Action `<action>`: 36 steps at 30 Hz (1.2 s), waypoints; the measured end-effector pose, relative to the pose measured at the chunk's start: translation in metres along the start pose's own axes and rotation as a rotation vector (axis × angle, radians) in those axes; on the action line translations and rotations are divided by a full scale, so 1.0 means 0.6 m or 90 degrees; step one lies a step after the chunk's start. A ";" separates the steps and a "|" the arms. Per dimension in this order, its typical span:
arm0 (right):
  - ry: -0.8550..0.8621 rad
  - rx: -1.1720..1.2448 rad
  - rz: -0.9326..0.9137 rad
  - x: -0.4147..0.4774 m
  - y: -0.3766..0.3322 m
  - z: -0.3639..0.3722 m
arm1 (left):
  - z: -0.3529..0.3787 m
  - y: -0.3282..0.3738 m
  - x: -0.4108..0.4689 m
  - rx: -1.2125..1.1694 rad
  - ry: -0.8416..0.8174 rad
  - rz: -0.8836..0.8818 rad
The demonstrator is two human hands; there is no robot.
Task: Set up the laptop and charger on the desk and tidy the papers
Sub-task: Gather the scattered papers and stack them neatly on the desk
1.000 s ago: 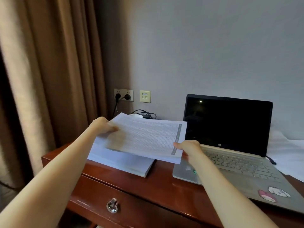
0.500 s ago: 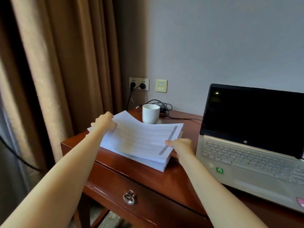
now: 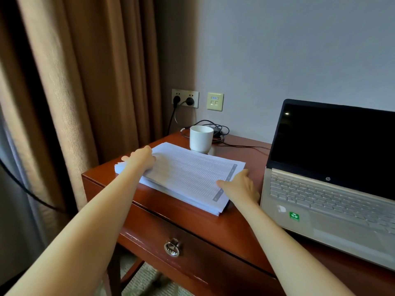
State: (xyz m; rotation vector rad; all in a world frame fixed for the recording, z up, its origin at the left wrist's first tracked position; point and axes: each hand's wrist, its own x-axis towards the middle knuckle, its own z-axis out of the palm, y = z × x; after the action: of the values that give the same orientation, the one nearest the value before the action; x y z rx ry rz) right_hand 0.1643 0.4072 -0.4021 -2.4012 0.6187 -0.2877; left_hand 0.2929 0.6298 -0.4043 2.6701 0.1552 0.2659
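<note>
papers (image 3: 188,178) stacked at left end of desk (image 3: 213,227), nearly squared | left hand (image 3: 141,159) grips far corner; right hand (image 3: 239,186) at right edge, grasp unclear | laptop (image 3: 329,189) open alongside, screen dark | charger (image 3: 218,130) in socket (image 3: 185,98), laptop end hidden | judged near done
</note>
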 end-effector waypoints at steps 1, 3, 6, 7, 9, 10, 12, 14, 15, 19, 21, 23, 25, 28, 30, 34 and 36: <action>-0.003 -0.030 -0.007 0.001 0.000 0.001 | 0.001 -0.001 0.001 0.011 -0.008 -0.008; -0.002 -0.064 -0.029 0.004 0.002 0.002 | 0.003 -0.002 0.002 0.026 -0.013 -0.008; -0.004 -0.103 -0.077 0.010 0.007 0.002 | 0.005 -0.005 0.000 0.051 -0.006 0.003; -0.004 -0.117 -0.088 0.011 0.008 0.000 | 0.003 -0.003 0.000 0.066 -0.004 0.003; 0.001 -0.163 -0.110 0.012 0.008 -0.009 | -0.008 0.005 -0.003 0.101 0.000 0.018; 0.004 -0.183 -0.119 0.014 0.007 -0.015 | -0.015 0.013 -0.004 0.115 -0.001 0.036; 0.012 -0.203 -0.134 0.016 0.006 -0.029 | -0.029 0.033 -0.008 0.137 -0.001 0.089; 0.021 -0.209 -0.144 0.016 0.005 -0.045 | -0.040 0.059 -0.015 0.148 0.004 0.139; 0.025 -0.214 -0.153 0.017 0.006 -0.052 | -0.043 0.073 -0.019 0.151 0.008 0.160; 0.025 -0.236 -0.187 0.019 0.017 -0.086 | -0.042 0.143 -0.042 0.171 0.013 0.229; 0.010 -0.259 -0.189 0.019 0.029 -0.103 | -0.039 0.179 -0.056 0.179 0.011 0.267; -0.001 -0.292 -0.180 0.018 0.043 -0.122 | -0.036 0.216 -0.074 0.171 0.010 0.315; 0.000 -0.315 -0.165 0.019 0.058 -0.141 | -0.031 0.253 -0.094 0.157 0.008 0.371; 0.016 -0.344 -0.142 0.022 0.084 -0.170 | -0.021 0.305 -0.130 0.145 -0.020 0.436; 0.022 -0.354 -0.119 0.023 0.103 -0.193 | -0.013 0.335 -0.155 0.150 -0.047 0.478; 0.023 -0.371 -0.059 0.021 0.147 -0.242 | 0.004 0.390 -0.199 0.146 -0.078 0.561; 0.035 -0.378 -0.024 0.017 0.174 -0.266 | 0.013 0.416 -0.218 0.137 -0.082 0.589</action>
State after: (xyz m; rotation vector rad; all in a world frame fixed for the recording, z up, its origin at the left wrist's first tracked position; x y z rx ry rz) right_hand 0.0798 0.2463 -0.3438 -2.9823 0.7676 -0.2044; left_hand 0.1833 0.3837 -0.3211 2.7642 -1.1649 0.3621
